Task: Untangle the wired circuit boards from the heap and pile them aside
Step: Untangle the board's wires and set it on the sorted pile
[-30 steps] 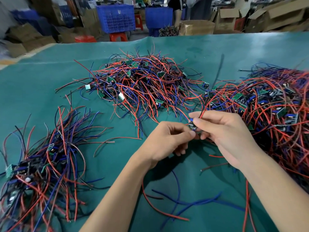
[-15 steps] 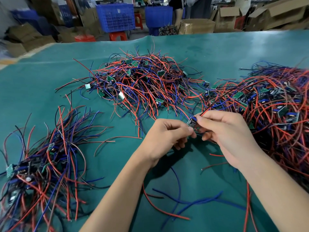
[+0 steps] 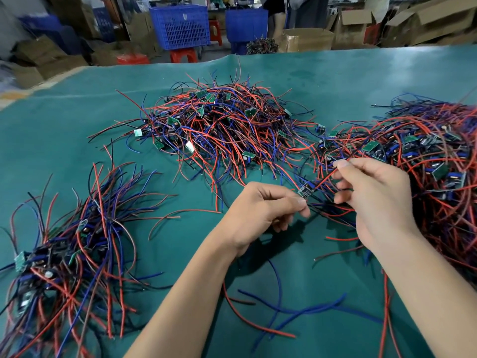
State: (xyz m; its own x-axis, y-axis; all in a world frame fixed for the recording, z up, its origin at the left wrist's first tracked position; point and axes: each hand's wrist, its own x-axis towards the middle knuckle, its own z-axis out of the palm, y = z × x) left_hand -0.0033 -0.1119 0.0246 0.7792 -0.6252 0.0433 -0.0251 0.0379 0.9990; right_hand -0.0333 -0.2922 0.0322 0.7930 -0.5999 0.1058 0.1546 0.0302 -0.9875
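By the near-left edge of the tabletop (image 3: 361,81) the sorted pile (image 3: 67,259) is lying, wires fanned toward the far side, boards bunched at its near end. It is well apart from both hands, w/ bare green cloth between. Far centre, a second heap (image 3: 222,130) is sitting untouched.

Left hand (image 3: 260,213) is being held over the cloth near centre, fingers curled, thumb and forefinger pinching the lower corner of one small circuit board (image 3: 305,189). Board is hanging just off the fingertips, tilted, upper end pointing right and away. A red wire (image 3: 326,178) is running from that end up and to the right, so the long axis is going diagonally from left hand to right hand.

Right hand (image 3: 374,200) is being held just beside the board, slightly higher and farther; thumb and forefinger are pinching the red wire at its upper part, other fingers loosely curled. Whether the board's other leads are free cannot be told; dark and blue strands below it are blurred into the mess.

Right heap (image 3: 423,171) is lying against the right edge, touching the back of the right hand.

Judgement: the board is prob. nearly freed. Left hand is nearer the sorted pile, so the carry is likely falling to it, leftward and toward the near edge, w/ the wire being drawn out lengthwise first, away from the right heap.
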